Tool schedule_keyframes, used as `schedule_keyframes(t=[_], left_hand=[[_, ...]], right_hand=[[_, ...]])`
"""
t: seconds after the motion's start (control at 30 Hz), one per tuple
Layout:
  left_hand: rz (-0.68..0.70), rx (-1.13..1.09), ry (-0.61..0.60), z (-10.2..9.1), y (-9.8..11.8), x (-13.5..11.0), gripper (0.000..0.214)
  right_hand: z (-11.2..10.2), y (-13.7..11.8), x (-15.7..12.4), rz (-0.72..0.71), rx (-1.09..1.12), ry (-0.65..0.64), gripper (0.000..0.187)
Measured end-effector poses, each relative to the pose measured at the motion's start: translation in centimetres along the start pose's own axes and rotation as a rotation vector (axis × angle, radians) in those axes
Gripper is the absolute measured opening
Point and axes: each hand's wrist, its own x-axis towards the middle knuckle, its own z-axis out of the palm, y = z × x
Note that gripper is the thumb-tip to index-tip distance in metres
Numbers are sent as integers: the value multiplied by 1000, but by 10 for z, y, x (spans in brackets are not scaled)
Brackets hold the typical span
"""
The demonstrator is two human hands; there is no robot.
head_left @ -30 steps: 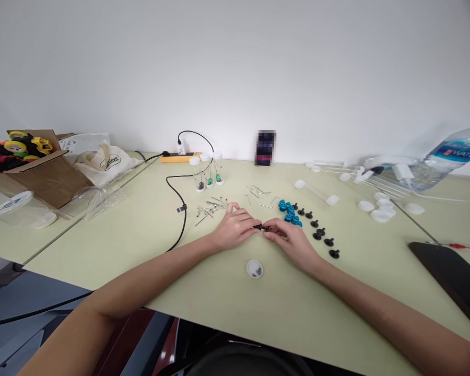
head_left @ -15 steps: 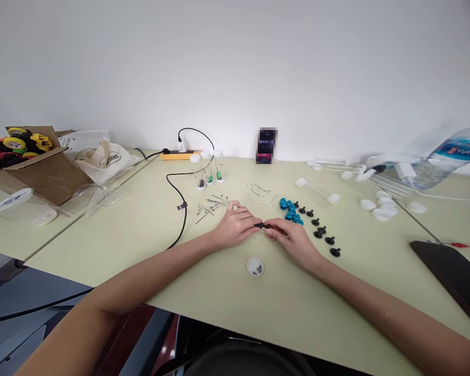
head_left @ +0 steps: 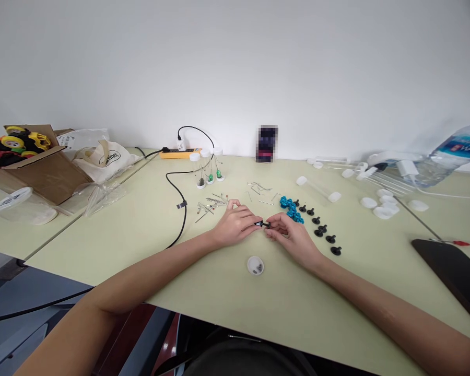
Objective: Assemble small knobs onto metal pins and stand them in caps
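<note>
My left hand (head_left: 235, 224) and my right hand (head_left: 289, 236) meet at the middle of the pale green table (head_left: 203, 292). Both pinch one small black part (head_left: 263, 224) between their fingertips, just above the tabletop. A cluster of blue knobs (head_left: 291, 208) lies right behind my right hand. A row of several black knobs (head_left: 321, 230) runs off to its right. A small white cap (head_left: 255, 265) with dark bits in it sits in front of my hands. Thin metal pins (head_left: 211, 204) lie behind my left hand.
Three small capped vials (head_left: 209, 171) stand at the back, by a black cable (head_left: 180, 201) and an orange power strip (head_left: 179, 154). A cardboard box of toys (head_left: 27, 162) is far left. White caps (head_left: 379, 204), clear tubes, a water bottle (head_left: 450, 154) and a dark tablet (head_left: 454, 274) are right.
Both hands stay pinched on the small black part; my right fingers have shifted slightly on it. The view has drifted a little.
</note>
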Motion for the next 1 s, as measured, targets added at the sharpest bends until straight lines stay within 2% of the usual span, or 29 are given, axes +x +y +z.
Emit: schedule_keyframes(t=[1.0], left_hand=[[9, -5, -14, 2, -3, -1, 28]], right_hand=[[-1, -3, 1, 42, -11, -39, 20]])
